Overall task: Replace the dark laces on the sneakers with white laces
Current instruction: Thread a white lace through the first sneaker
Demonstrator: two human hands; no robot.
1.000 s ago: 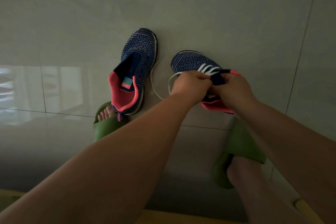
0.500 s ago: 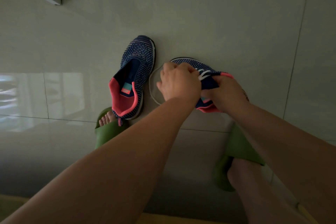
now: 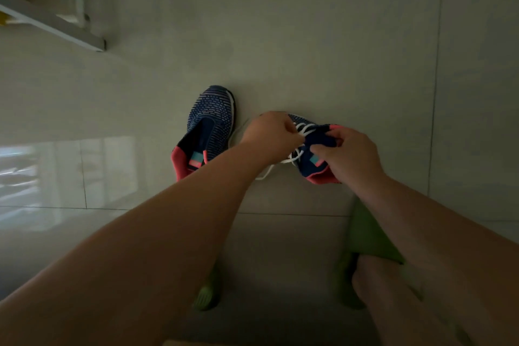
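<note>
1. Sneakers: two navy knit sneakers with pink heel collars are in view on the grey tiled floor (image 3: pixel 309 36), near its middle.
2. Left sneaker (image 3: pixel 209 123) lies flat on the floor with its toe pointing away from the person. No lace shows in it. Its heel end is partly covered by the left forearm.
3. Right sneaker (image 3: pixel 317 149) sits just beside the left sneaker, to its right, between the two hands. Whether its sole rests on the floor cannot be told.
4. White lace (image 3: pixel 302 129) crosses the front of the right sneaker in several rows. Loose lengths run out to the left and lie on the floor between the two sneakers.
5. Left hand (image 3: pixel 269 136) is over the toe end of the right sneaker. Its fingers are curled and pinch the white lace at the eyelet rows.
6. Right hand (image 3: pixel 348 154) grips the right sneaker at the tongue and collar, with the thumb on top and the fingers curled round the upper.
7. Green slippers (image 3: pixel 368 236) are on the person's feet at the near edge of the floor, well apart from the sneakers; the left one is mostly hidden by the left forearm.
8. White frame (image 3: pixel 56 22) of some furniture stands at the far left corner.
</note>
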